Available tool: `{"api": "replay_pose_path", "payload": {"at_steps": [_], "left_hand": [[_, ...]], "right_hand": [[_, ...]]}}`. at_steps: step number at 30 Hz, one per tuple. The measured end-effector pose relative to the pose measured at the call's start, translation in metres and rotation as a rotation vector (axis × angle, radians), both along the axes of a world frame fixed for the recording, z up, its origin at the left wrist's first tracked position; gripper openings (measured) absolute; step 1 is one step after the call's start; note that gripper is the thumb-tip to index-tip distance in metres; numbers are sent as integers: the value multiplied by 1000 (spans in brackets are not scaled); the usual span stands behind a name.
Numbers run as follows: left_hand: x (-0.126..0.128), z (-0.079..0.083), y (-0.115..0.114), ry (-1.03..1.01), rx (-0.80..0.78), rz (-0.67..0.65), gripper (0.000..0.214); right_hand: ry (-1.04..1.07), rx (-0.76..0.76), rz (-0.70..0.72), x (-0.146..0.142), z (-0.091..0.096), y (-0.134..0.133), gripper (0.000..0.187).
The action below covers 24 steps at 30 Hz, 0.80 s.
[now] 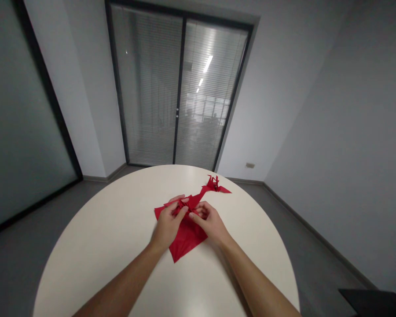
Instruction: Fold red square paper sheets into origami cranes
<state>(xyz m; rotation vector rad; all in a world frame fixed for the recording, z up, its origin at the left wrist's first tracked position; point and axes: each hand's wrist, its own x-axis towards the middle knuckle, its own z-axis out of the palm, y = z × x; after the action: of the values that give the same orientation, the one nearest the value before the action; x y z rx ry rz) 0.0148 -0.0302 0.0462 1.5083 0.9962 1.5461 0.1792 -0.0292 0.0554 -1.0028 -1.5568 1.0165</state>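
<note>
A red sheet of paper lies near the middle of a round white table, partly folded, with a narrow folded strip running up to the right. My left hand pinches a fold of this paper at its upper part. My right hand pinches the same fold from the right, fingertips close to those of the left. A small finished red origami figure sits just beyond the sheet, toward the far right of the table.
Past the far edge of the table is a grey floor, a glass double door with blinds, and grey walls on both sides. A dark object sits at the lower right corner.
</note>
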Motion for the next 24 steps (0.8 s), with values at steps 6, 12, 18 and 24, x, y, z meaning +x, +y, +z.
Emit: {"api": "replay_pose_path", "payload": {"at_steps": [6, 12, 18, 24], "left_hand": [[1, -1, 0, 50, 33, -46, 32], [-2, -3, -2, 159, 76, 86, 28], [-7, 1, -10, 412, 266, 257, 24], [-7, 6, -16, 607, 493, 187, 35]], "right_hand": [[14, -57, 165, 3, 1, -1, 38], [63, -158, 160, 1, 1, 1, 39], [223, -490, 212, -2, 12, -7, 40], [375, -633, 173, 3, 13, -4, 24]]}}
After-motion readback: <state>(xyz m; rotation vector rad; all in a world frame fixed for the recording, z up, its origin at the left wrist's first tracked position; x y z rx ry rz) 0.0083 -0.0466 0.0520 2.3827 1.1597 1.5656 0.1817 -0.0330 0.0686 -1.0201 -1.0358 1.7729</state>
